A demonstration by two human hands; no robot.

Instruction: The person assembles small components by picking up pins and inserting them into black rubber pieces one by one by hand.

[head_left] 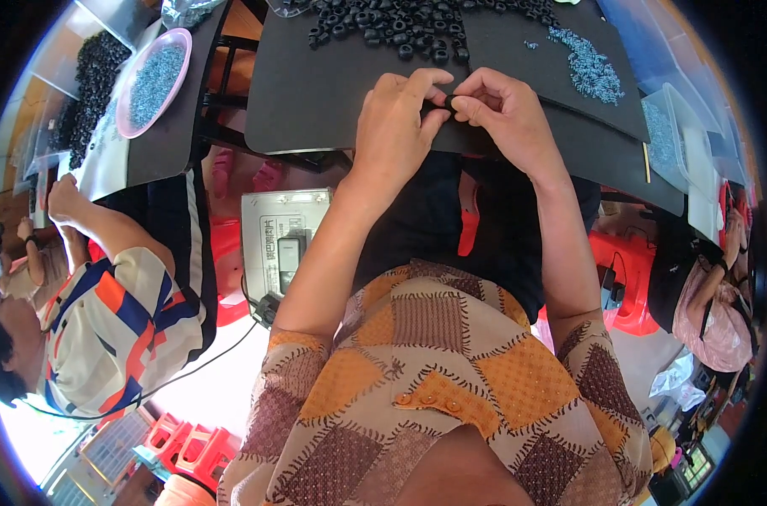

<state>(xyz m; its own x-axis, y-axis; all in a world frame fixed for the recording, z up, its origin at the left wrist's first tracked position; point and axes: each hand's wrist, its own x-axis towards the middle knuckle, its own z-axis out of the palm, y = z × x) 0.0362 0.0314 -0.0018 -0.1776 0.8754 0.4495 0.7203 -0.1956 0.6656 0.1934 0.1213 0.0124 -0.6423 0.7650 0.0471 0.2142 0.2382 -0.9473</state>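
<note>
black piece (449,101) is mostly covered by fingers (471,110), its shape unclear.

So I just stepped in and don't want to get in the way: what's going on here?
The person's left hand and right hand meet near the edge of a dark table, fingertips on a small black piece. Beyond them lies a heap of black pieces, with a pile of bluish bits to the right. A co-worker sits at left, near a bowl of similar bits.
</note>
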